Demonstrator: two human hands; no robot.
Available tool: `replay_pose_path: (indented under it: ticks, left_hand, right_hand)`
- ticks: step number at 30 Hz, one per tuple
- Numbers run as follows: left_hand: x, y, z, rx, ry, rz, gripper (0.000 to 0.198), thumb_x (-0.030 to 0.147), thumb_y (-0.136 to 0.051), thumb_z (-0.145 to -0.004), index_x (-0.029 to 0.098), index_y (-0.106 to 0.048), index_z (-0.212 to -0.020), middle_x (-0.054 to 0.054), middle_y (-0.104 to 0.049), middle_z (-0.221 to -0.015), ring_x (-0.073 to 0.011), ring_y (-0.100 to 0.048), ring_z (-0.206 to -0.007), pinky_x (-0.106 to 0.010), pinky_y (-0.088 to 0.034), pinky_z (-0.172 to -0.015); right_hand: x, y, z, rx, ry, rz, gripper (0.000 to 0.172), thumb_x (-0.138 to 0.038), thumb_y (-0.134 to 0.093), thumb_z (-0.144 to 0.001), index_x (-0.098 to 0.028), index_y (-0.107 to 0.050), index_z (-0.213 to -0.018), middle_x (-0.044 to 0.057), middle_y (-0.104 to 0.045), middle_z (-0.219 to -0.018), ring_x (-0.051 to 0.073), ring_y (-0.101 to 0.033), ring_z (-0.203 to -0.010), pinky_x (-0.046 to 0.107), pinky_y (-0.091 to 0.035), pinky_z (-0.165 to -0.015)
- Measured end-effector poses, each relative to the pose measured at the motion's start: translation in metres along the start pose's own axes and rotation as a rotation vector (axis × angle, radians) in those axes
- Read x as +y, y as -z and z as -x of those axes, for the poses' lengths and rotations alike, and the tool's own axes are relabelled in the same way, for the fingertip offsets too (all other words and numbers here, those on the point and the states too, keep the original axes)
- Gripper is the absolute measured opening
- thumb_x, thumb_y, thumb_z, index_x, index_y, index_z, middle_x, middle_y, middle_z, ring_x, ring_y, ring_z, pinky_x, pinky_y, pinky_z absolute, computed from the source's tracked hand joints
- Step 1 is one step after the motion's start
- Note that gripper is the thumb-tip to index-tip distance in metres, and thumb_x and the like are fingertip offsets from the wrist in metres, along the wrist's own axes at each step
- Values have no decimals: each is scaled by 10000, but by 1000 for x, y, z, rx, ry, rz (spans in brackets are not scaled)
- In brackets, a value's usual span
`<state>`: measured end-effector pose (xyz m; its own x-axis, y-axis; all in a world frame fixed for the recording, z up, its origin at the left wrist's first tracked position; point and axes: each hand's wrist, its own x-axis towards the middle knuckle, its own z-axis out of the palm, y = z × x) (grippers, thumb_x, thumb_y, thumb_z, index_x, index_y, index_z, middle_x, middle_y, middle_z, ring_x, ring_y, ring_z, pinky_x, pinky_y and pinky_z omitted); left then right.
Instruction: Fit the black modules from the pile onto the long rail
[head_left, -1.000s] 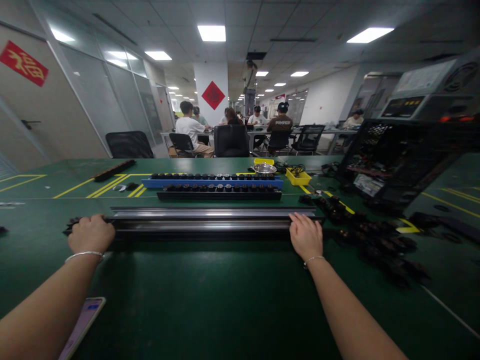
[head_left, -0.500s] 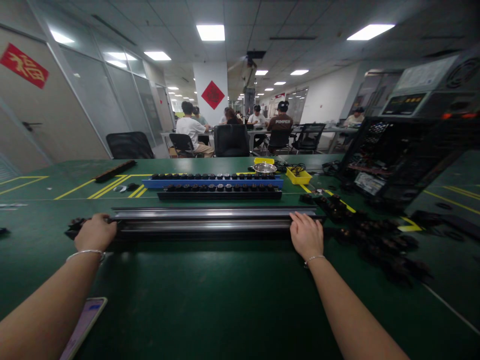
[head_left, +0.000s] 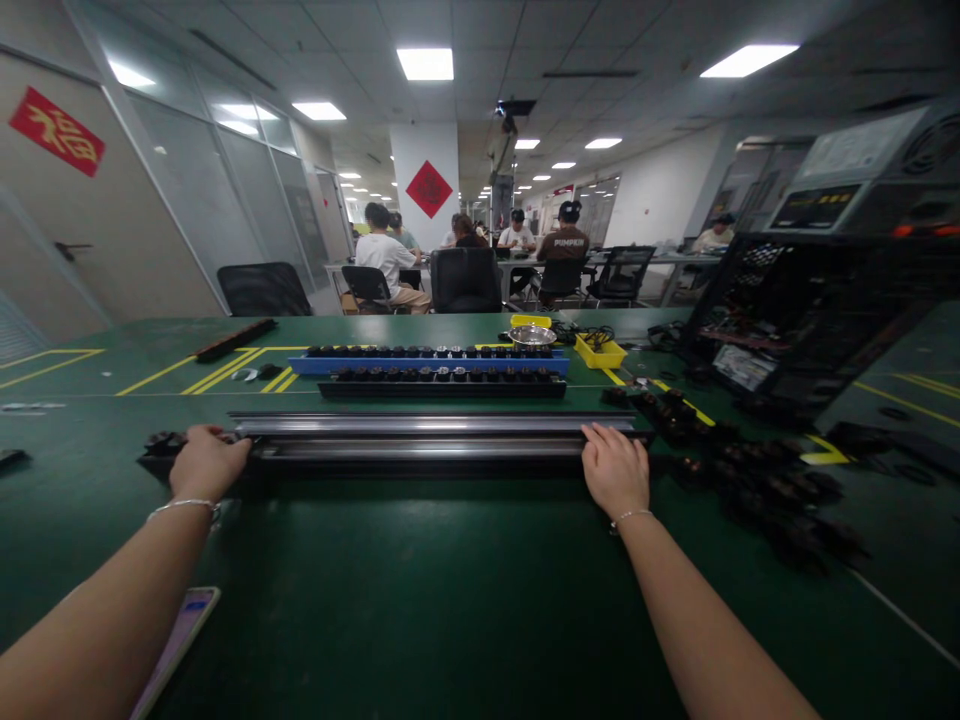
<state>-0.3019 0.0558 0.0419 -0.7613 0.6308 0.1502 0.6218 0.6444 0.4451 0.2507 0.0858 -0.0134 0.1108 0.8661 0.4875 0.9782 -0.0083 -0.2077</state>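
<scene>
A long black channel rail (head_left: 420, 450) with a shiny inner surface lies across the green table in front of me. At its left end my left hand (head_left: 208, 462) is closed, fingertips down in the channel. What it pinches is hidden beneath the fingers. Small black round parts (head_left: 163, 440) sit in the rail just left of that hand. My right hand (head_left: 615, 468) grips the rail near its right end, fingers over the top and thumb out of sight. Directly behind lies a second shiny rail strip (head_left: 435, 424), close to the first.
Farther back, a blue rail (head_left: 427, 366) and a black rail (head_left: 442, 389) carry rows of black parts. Loose black parts (head_left: 750, 475) are heaped at right, near an open computer case (head_left: 795, 310). A metal bowl (head_left: 532, 336), yellow tray (head_left: 600, 351) and phone (head_left: 176, 640) lie around.
My left hand has slid a little to the right along the rail, and the black parts at that end show more. My right hand stays in place. The view has shifted slightly.
</scene>
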Motion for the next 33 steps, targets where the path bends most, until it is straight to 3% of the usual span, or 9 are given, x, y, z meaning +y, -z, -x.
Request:
replay_pose_path:
  ticks: [3, 8, 33]
  left_hand:
    - [2, -3, 3, 13, 68, 11, 563, 444, -584, -662, 148, -436, -1117, -191, -607, -1122, -349, -574, -1063, -452, -462, -846]
    - [2, -10, 3, 21, 60, 39, 573, 455, -598, -644, 146, -439, -1099, -188, -611, -1115, -333, -581, -1052, -441, -462, -854]
    - [11, -19, 19, 0, 8, 107, 599, 524, -597, -632, 177, -447, -1096, -142, -623, -1101, -344, -573, -1052, -447, -456, -840]
  right_hand:
    - [1, 0, 0, -9, 0, 1, 454, -279, -285, -875, -229, -565, -1229, 35, -544, -1294, 205, -411, -1225, 447, -223, -1056]
    - [1, -1, 0, 3, 6, 23, 449, -279, -284, -876, -238, -573, -1217, 33, -551, -1285, 203, -417, -1213, 437, -223, -1051]
    - [-1, 4, -1, -66, -16, 18, 469, -295, -251, -889, -236, -549, -1247, 23, -526, -1315, 196, -391, -1249, 445, -224, -1064]
